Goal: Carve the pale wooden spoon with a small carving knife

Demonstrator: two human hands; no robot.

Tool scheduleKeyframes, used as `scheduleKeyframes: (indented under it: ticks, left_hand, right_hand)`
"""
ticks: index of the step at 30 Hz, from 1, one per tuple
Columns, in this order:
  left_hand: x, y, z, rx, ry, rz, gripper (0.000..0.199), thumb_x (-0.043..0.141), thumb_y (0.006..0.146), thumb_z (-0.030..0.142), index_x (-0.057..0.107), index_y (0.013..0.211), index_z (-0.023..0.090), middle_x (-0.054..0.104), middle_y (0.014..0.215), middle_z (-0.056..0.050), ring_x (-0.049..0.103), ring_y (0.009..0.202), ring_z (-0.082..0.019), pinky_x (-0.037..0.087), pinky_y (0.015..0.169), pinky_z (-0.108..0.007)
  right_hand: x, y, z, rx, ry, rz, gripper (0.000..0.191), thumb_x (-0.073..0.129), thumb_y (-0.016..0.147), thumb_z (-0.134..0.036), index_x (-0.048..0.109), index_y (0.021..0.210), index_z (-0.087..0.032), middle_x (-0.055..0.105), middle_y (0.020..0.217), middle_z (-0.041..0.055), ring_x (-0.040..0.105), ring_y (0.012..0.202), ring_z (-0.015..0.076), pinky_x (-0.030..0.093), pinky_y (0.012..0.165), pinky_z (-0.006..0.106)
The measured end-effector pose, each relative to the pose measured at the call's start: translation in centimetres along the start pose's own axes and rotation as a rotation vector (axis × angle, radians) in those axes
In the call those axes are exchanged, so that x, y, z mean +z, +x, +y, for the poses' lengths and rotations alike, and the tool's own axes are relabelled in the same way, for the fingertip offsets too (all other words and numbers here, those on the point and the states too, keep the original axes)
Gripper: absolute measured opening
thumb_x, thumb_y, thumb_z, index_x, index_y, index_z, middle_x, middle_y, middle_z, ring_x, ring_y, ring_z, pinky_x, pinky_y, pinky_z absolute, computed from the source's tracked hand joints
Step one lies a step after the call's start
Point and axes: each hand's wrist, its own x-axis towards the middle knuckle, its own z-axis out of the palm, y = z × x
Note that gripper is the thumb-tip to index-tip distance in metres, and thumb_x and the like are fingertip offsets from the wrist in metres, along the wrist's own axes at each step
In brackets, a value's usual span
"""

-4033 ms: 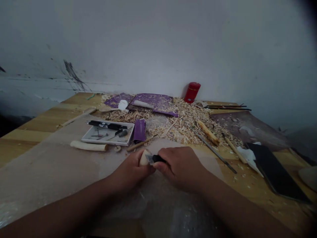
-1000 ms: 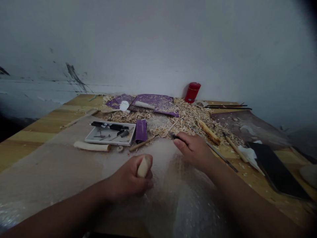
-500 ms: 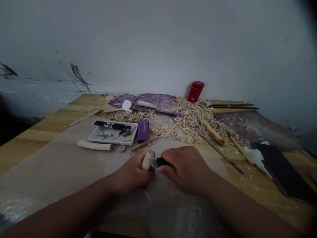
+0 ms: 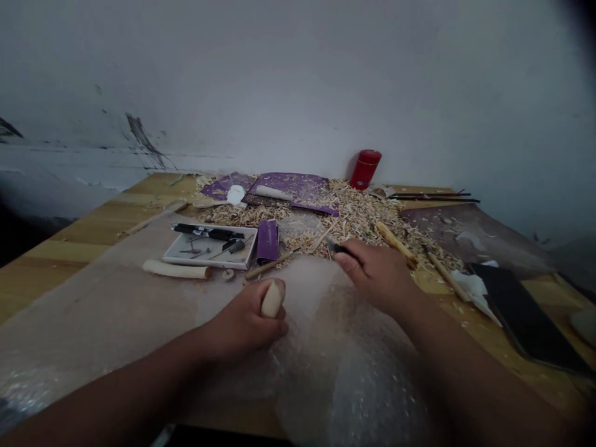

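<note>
A small pale wooden piece (image 4: 272,298), rounded at its top end, stands almost upright in the person's left hand (image 4: 244,323), near the middle of the table. Its surface looks smooth and unpainted. I judge that it is light and stiff, but it may slip a little because it is so smooth, so the safest place to take hold is the lower part, with the rounded end left free. The left hand is closed firmly around it. The right hand (image 4: 375,270) is apart from it, farther away and to the right, and it is also closed, holding a short black-handled knife (image 4: 338,248) with the blade toward the left. Under both hands lies a sheet of clear bubble wrap (image 4: 354,379). Far to the left of the hands is a shallow white tray (image 4: 186,262) with small tools in it, and a long pale carved piece of wood (image 4: 176,269) lies just near it. Beyond them, a heap of pale wood shavings (image 4: 363,217) covers the far part of the yellow wooden table (image 4: 60,251), and a red cylindrical container (image 4: 365,169) stands against the wall.
</note>
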Motion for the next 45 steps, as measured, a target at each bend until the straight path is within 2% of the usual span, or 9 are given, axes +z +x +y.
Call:
scheduleKeyframes:
  ticks: [7, 20, 22, 26, 27, 30, 34, 38, 45]
  left_hand:
    - [-0.1, 0.9, 0.0, -0.063, 0.017, 0.073, 0.02, 0.047, 0.056, 0.007, 0.032, 0.061, 0.019, 0.036, 0.047, 0.01, 0.032, 0.037, -0.003, 0.027, 0.033, -0.014]
    - [-0.2, 0.7, 0.5, -0.006, 0.252, 0.14, 0.015, 0.045, 0.056, 0.006, 0.038, 0.063, 0.018, 0.038, 0.053, 0.008, 0.034, 0.045, -0.005, 0.027, 0.042, -0.016]
    - [0.0, 0.4, 0.7, -0.018, 0.259, 0.112, 0.014, 0.044, 0.056, 0.006, 0.039, 0.063, 0.018, 0.039, 0.052, 0.008, 0.034, 0.046, -0.006, 0.027, 0.042, -0.017]
    - [0.5, -0.2, 0.6, -0.002, 0.282, -0.023, 0.017, 0.046, 0.052, 0.005, 0.035, 0.055, 0.017, 0.036, 0.052, 0.007, 0.033, 0.049, -0.007, 0.026, 0.042, -0.016]
    - [0.5, -0.2, 0.5, -0.004, 0.28, 0.018, 0.017, 0.047, 0.053, 0.005, 0.034, 0.055, 0.018, 0.036, 0.052, 0.007, 0.033, 0.049, -0.007, 0.027, 0.042, -0.016]
    - [0.3, 0.5, 0.2, -0.05, 0.203, 0.15, 0.016, 0.047, 0.057, 0.008, 0.036, 0.058, 0.018, 0.037, 0.05, 0.008, 0.035, 0.043, -0.006, 0.028, 0.039, -0.016]
    - [-0.1, 1.3, 0.0, -0.079, 0.056, 0.172, 0.014, 0.045, 0.058, 0.007, 0.039, 0.063, 0.018, 0.038, 0.046, 0.009, 0.034, 0.036, -0.005, 0.028, 0.035, -0.016]
    - [-0.2, 1.4, 0.3, -0.123, -0.079, 0.108, 0.015, 0.048, 0.06, 0.009, 0.04, 0.069, 0.019, 0.038, 0.045, 0.01, 0.034, 0.033, -0.005, 0.028, 0.031, -0.015]
    - [0.2, 0.9, 0.8, -0.152, -0.269, -0.034, 0.014, 0.045, 0.065, 0.011, 0.039, 0.073, 0.02, 0.031, 0.039, 0.011, 0.026, 0.03, -0.004, 0.031, 0.03, -0.016]
  right_hand:
    - [0.1, -1.5, -4.0, -0.314, 0.113, -0.074, 0.042, 0.022, 0.084, -0.051, 0.049, 0.076, -0.02, 0.057, 0.066, 0.0005, 0.048, 0.057, 0.013, 0.018, 0.051, 0.025]
    - [0.0, -1.9, -4.8, -0.357, -0.031, -0.062, 0.041, 0.024, 0.083, -0.051, 0.052, 0.079, -0.021, 0.058, 0.068, 0.0029, 0.05, 0.06, 0.0162, 0.021, 0.054, 0.028]
    - [0.1, -1.4, -4.0, -0.318, -0.063, -0.055, 0.042, 0.023, 0.083, -0.052, 0.052, 0.079, -0.021, 0.059, 0.069, 0.0035, 0.051, 0.06, 0.0165, 0.021, 0.053, 0.028]
    - [-0.1, -0.1, -0.3, 0.077, -0.191, -0.004, 0.044, 0.023, 0.083, -0.05, 0.054, 0.077, -0.02, 0.058, 0.059, 0.0035, 0.048, 0.05, 0.0144, 0.016, 0.047, 0.025]
    - [-0.3, 0.1, 0.4, 0.113, -0.183, 0.013, 0.043, 0.023, 0.084, -0.05, 0.053, 0.078, -0.02, 0.058, 0.061, 0.0033, 0.049, 0.052, 0.0147, 0.016, 0.047, 0.025]
    - [-0.4, 0.0, 0.5, -0.016, -0.077, -0.009, 0.042, 0.022, 0.084, -0.049, 0.052, 0.079, -0.021, 0.059, 0.065, 0.0014, 0.051, 0.057, 0.014, 0.016, 0.047, 0.024]
    - [0.1, -0.9, -2.4, -0.229, 0.034, -0.074, 0.042, 0.023, 0.084, -0.05, 0.051, 0.078, -0.019, 0.058, 0.067, 0.0012, 0.05, 0.057, 0.0132, 0.018, 0.05, 0.024]
    - [0.8, -1.3, -4.3, -0.292, 0.086, -0.097, 0.042, 0.023, 0.084, -0.049, 0.051, 0.078, -0.019, 0.058, 0.069, 0.0023, 0.05, 0.061, 0.0142, 0.02, 0.054, 0.026]
    - [0.9, -1.5, -5.5, -0.3, 0.046, -0.057, 0.041, 0.024, 0.083, -0.05, 0.051, 0.075, -0.02, 0.057, 0.065, 0.0017, 0.049, 0.058, 0.015, 0.021, 0.054, 0.027]
